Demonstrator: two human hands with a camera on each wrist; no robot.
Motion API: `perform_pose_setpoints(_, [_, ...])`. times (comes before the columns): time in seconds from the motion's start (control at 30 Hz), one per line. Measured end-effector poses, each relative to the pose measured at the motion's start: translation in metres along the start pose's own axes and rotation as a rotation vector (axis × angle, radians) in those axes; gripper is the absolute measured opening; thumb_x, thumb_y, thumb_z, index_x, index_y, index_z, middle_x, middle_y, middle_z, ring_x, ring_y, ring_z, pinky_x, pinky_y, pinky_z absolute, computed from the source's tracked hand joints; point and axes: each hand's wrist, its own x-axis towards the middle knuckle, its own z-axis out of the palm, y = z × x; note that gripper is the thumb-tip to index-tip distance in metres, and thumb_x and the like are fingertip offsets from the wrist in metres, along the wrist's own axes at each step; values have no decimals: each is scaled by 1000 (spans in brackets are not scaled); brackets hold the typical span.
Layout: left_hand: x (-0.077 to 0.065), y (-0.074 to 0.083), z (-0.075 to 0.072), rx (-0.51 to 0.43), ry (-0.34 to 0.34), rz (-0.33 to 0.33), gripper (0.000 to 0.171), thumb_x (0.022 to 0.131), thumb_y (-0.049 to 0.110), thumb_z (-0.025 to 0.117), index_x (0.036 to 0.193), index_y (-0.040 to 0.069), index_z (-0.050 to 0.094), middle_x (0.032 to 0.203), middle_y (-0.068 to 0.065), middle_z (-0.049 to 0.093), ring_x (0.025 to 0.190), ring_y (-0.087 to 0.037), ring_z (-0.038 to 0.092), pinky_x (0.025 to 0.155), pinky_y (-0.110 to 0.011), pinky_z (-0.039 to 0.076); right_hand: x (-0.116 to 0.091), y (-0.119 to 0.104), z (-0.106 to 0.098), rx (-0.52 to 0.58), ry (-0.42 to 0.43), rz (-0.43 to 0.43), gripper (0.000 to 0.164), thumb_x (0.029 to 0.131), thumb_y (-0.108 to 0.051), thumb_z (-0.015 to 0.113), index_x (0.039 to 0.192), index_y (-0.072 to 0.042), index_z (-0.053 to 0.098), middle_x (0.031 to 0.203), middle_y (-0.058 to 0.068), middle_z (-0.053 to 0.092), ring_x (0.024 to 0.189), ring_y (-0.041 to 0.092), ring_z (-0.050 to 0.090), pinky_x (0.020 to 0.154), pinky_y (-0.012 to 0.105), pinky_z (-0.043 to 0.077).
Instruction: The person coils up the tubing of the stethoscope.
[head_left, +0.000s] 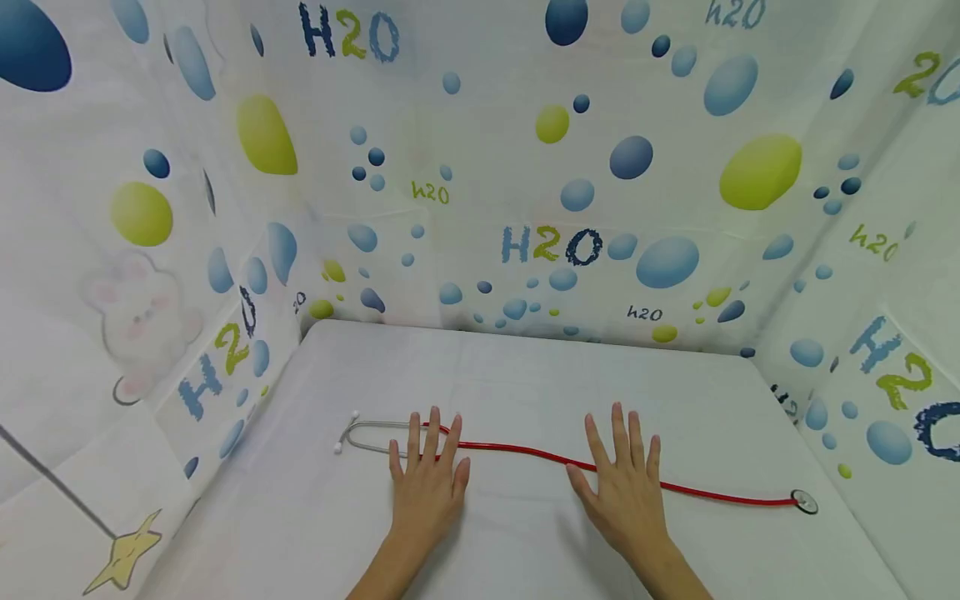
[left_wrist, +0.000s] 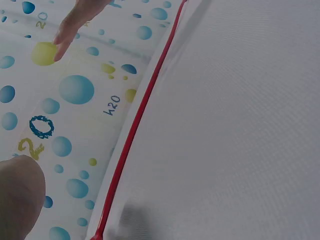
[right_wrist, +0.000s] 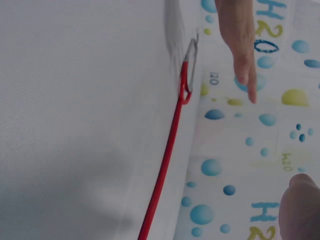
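Note:
A stethoscope with red tubing (head_left: 517,450) lies stretched from left to right across the white table. Its metal earpieces (head_left: 371,423) point left, and the round chest piece (head_left: 805,502) rests at the right end. Over the earpiece end is my left hand (head_left: 426,487), palm down with fingers straight and spread, covering the fork of the tubing in the head view. My right hand (head_left: 626,496) is held the same way above the middle of the tube. In both wrist views the hands appear raised above the tubing, holding nothing.
The white table (head_left: 525,383) is enclosed by pale cloth walls (head_left: 480,183) printed with bubbles and "H2O". On the left wall are a faint bear figure (head_left: 142,312) and a yellow star (head_left: 123,550) with a grey stick.

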Motion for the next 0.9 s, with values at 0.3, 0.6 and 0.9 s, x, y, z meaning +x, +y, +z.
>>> perform_pose_setpoints(0.3, [-6,-23,6,-13,-27,-44,60,87,39,47,142,30,24,151,-3,18,139,-30,12,100,-62,15,3,-12,6,51,-30,-42,69,86,-57,41,144,-27,20,153,7,5,140,30,1,108,54,7])
perform_pose_setpoints(0.6, [21,-78,6,105,-260,-47,70,77,8,65,139,20,34,140,-16,37,132,-36,27,98,-66,19,0,-8,29,131,-195,-174,61,82,-42,58,136,-20,39,144,14,30,133,34,26,102,54,27])
perform_pose_setpoints(0.9, [59,-96,5,237,-381,47,36,73,5,69,108,7,60,98,-13,60,92,-31,56,77,-44,48,12,6,44,156,-341,-197,60,83,-38,59,135,-16,40,139,16,37,126,35,37,99,51,33])
